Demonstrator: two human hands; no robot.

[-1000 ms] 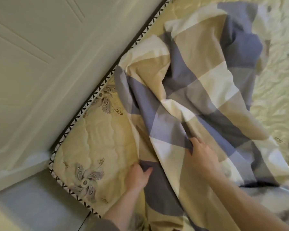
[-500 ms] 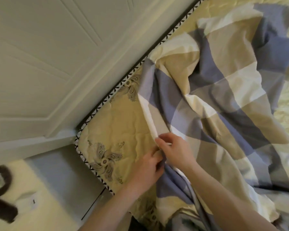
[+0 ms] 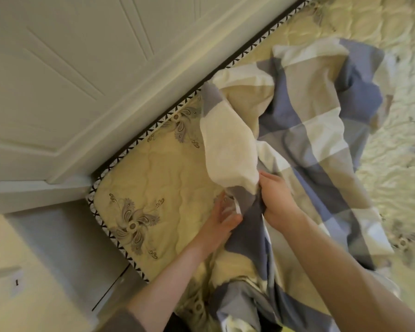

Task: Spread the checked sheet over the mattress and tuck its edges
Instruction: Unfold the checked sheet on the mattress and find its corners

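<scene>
The checked sheet (image 3: pixel 321 130), in blue, beige and cream squares, lies bunched on the yellow quilted mattress (image 3: pixel 158 178). It covers the middle of the mattress; the near-left corner with its floral pattern is bare. My left hand (image 3: pixel 222 216) and my right hand (image 3: pixel 274 197) sit close together, both closed on a gathered edge of the sheet. A cream flap of the sheet stands lifted just above my hands. The sheet hangs over the near edge of the mattress between my forearms.
A white panelled headboard (image 3: pixel 86 75) runs along the mattress's far-left side. The mattress edge has black-and-white trim (image 3: pixel 120 248). To the lower left are pale floor (image 3: pixel 22 240) and a white bed frame part (image 3: pixel 58 238). More bare mattress shows at the right.
The view has shifted. My hands stayed together on the sheet's edge, and a cream flap of it has risen above them. One second ago my hands were apart on the sheet.
</scene>
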